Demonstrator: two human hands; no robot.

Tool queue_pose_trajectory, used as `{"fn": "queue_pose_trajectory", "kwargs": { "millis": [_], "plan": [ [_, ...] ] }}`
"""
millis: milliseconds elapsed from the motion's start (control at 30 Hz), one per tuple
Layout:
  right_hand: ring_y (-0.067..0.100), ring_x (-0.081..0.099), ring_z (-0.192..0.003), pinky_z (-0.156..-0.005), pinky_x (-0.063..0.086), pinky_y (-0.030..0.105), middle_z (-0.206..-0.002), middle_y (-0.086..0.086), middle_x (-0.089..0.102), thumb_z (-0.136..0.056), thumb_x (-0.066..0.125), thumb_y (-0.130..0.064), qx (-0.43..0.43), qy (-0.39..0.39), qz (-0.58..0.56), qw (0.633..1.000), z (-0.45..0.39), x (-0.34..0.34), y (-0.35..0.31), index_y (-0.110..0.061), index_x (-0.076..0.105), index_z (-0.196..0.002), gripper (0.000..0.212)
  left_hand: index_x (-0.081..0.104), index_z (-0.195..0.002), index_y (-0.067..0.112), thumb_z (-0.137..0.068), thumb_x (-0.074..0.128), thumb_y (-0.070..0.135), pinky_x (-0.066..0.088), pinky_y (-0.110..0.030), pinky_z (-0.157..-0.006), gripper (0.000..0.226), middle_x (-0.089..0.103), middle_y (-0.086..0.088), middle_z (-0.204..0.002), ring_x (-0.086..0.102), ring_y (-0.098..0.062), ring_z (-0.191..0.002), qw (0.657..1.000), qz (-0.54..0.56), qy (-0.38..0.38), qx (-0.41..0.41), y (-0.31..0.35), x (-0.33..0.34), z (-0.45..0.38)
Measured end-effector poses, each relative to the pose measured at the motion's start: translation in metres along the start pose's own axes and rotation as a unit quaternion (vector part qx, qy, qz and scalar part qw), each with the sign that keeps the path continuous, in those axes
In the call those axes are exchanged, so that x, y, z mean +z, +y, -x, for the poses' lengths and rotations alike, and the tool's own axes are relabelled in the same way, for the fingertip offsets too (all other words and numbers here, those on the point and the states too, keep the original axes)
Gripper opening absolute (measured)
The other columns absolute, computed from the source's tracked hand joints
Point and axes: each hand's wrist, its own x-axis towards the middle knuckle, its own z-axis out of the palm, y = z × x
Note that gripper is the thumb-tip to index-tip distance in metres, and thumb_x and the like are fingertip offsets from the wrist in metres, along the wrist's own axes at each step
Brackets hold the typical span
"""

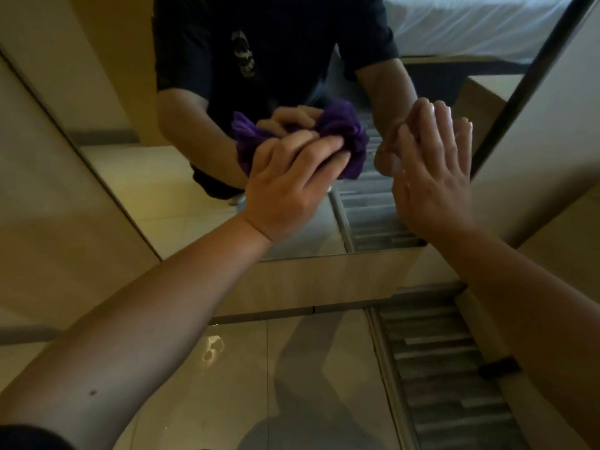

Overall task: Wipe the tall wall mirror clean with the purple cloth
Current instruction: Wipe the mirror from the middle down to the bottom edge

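The tall wall mirror (168, 190) fills the upper middle of the head view, set in a light wood panel, and it reflects a person in a dark shirt. My left hand (289, 186) is bunched around the purple cloth (350, 138) and presses it against the glass near the mirror's lower part. My right hand (431, 167) lies flat on the glass to the right of the cloth, fingers straight and together, touching its own reflection. It holds nothing.
The mirror's bottom edge (324, 256) sits just above a wood skirting panel (308, 284). Glossy floor tiles (243, 368) lie below, with a strip of grey patterned flooring (444, 368) to the right. A dark mirror frame edge (532, 79) runs up the right side.
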Motion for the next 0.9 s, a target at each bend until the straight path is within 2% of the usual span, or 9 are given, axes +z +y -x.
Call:
{"fn": "queue_pose_trajectory", "kwargs": {
  "millis": [167, 200, 267, 333, 433, 600, 700, 800, 900],
  "plan": [
    [0.047, 0.022, -0.139, -0.117, 0.004, 0.057, -0.153, 0.022, 0.021, -0.105, 0.046, -0.018, -0.042, 0.079, 0.005, 0.996, 0.000, 0.023, 0.013, -0.005, 0.037, -0.147, 0.045, 0.076, -0.114, 0.024, -0.088, 0.078, 0.023, 0.043, -0.036, -0.083, 0.026, 0.069, 0.005, -0.122, 0.060, -0.019, -0.105, 0.996, -0.011, -0.041, 0.080, 0.024, 0.024, 0.065],
    [0.045, 0.019, -0.142, -0.118, 0.001, 0.054, -0.155, 0.019, 0.017, -0.104, 0.046, -0.018, -0.048, 0.093, 0.008, 0.994, 0.000, 0.027, 0.015, -0.007, 0.033, -0.148, 0.047, 0.075, -0.115, 0.023, -0.089, 0.077, 0.023, 0.043, -0.036, -0.083, 0.027, 0.066, 0.004, -0.125, 0.060, -0.019, -0.106, 0.993, -0.004, -0.062, 0.096, 0.029, 0.028, 0.082],
    [0.029, 0.001, -0.152, -0.119, -0.003, 0.050, -0.165, 0.003, -0.001, -0.104, 0.045, -0.021, -0.065, 0.123, 0.019, 0.990, -0.002, 0.036, 0.019, -0.014, 0.022, -0.152, 0.054, 0.074, -0.116, 0.023, -0.091, 0.074, 0.023, 0.041, -0.035, -0.084, 0.025, 0.063, 0.004, -0.125, 0.059, -0.018, -0.106, 0.987, 0.006, -0.104, 0.119, 0.039, 0.035, 0.111],
    [0.017, -0.014, -0.150, -0.119, -0.005, 0.048, -0.163, -0.009, -0.018, -0.104, 0.044, -0.022, -0.082, 0.138, 0.036, 0.986, -0.006, 0.038, 0.021, -0.022, 0.006, -0.156, 0.065, 0.074, -0.116, 0.022, -0.093, 0.071, 0.021, 0.040, -0.033, -0.086, 0.023, 0.066, 0.006, -0.122, 0.060, -0.017, -0.106, 0.983, 0.015, -0.122, 0.137, 0.045, 0.038, 0.129],
    [0.014, -0.017, -0.148, -0.118, -0.005, 0.048, -0.161, -0.012, -0.022, -0.101, 0.047, -0.021, -0.082, 0.141, 0.037, 0.986, -0.008, 0.041, 0.023, -0.028, -0.005, -0.157, 0.076, 0.070, -0.115, 0.017, -0.099, 0.058, 0.013, 0.041, -0.032, -0.086, 0.021, 0.063, 0.004, -0.122, 0.059, -0.016, -0.106, 0.971, 0.036, -0.157, 0.178, 0.049, 0.036, 0.159],
    [0.016, -0.016, -0.149, -0.119, -0.006, 0.048, -0.163, -0.008, -0.019, -0.102, 0.045, -0.024, -0.090, 0.144, 0.041, 0.985, -0.009, 0.039, 0.021, -0.023, 0.000, -0.157, 0.071, 0.071, -0.113, 0.018, -0.101, 0.048, 0.010, 0.037, -0.034, -0.086, 0.027, 0.065, 0.004, -0.122, 0.055, -0.019, -0.111, 0.948, 0.054, -0.260, 0.178, 0.052, 0.028, 0.192],
    [0.021, -0.009, -0.151, -0.119, -0.004, 0.048, -0.163, 0.008, 0.007, -0.102, 0.047, -0.022, -0.057, 0.122, 0.025, 0.991, -0.007, 0.030, 0.015, -0.014, 0.020, -0.154, 0.059, 0.070, -0.117, 0.016, -0.098, 0.046, 0.010, 0.039, -0.036, -0.086, 0.031, 0.065, 0.000, -0.123, 0.054, -0.023, -0.112, 0.932, 0.093, -0.309, 0.167, 0.048, 0.016, 0.181],
    [0.040, 0.019, -0.146, -0.120, 0.000, 0.051, -0.156, 0.023, 0.027, -0.102, 0.047, -0.015, -0.048, 0.083, -0.002, 0.995, -0.003, 0.015, 0.008, -0.009, 0.033, -0.151, 0.052, 0.066, -0.123, 0.014, -0.102, 0.032, 0.005, 0.041, -0.040, -0.088, 0.041, 0.062, -0.002, -0.126, 0.055, -0.026, -0.110, 0.943, 0.092, -0.295, 0.121, 0.042, -0.002, 0.153],
    [0.042, 0.020, -0.146, -0.122, 0.006, 0.053, -0.157, 0.024, 0.028, -0.103, 0.042, -0.011, -0.039, 0.038, -0.072, 0.996, -0.001, -0.006, 0.009, -0.007, 0.038, -0.150, 0.048, 0.065, -0.124, 0.014, -0.102, 0.041, 0.007, 0.043, -0.040, -0.088, 0.033, 0.062, -0.002, -0.129, 0.055, -0.027, -0.114, 0.961, 0.085, -0.241, 0.108, 0.039, -0.015, 0.107]
  ]
}}
